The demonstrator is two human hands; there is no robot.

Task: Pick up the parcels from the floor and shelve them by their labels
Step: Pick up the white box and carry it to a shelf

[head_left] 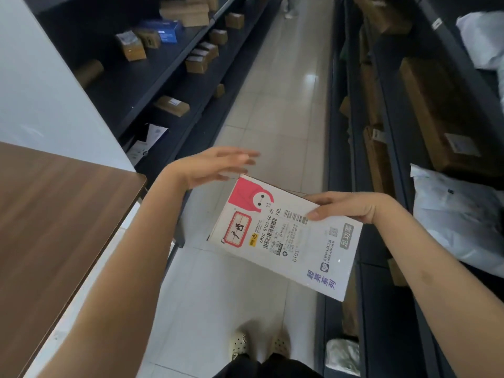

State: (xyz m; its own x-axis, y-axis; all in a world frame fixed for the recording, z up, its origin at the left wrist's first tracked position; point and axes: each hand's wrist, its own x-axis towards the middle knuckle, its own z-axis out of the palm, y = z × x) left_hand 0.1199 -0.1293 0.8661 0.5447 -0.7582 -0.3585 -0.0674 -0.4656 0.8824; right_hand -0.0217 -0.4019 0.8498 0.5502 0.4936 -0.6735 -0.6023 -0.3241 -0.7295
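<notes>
**Parcel held label-up in the aisle**

A white parcel (286, 236) is held over the tiled floor (275, 105), between two runs of dark shelves. Its printed label (272, 227) is turned up towards the camera, with barcodes, "G103" and a pink-red cartoon patch at the far corner.

The right hand (346, 207) is clamped on the parcel's right edge: the thumb is pressed flat on the top face, just beside a barcode, and the fingers are tucked out of sight underneath. The left hand (218, 166) is spread open, fingers extended and blurred, just above the parcel's far corner; whether it is touching the parcel cannot be told.

On the left, a wooden tabletop (60, 222) is seen next to a white panel (41, 85). The left shelves (152, 77) are dotted with small brown boxes (131, 46) and one blue box (163, 30). The right shelves (387, 148) are loaded with long cardboard cartons (433, 113) and white plastic mailers (458, 216). At the bottom edge, the person's light shoes (259, 345) are planted on the tiles, directly below the parcel.
</notes>
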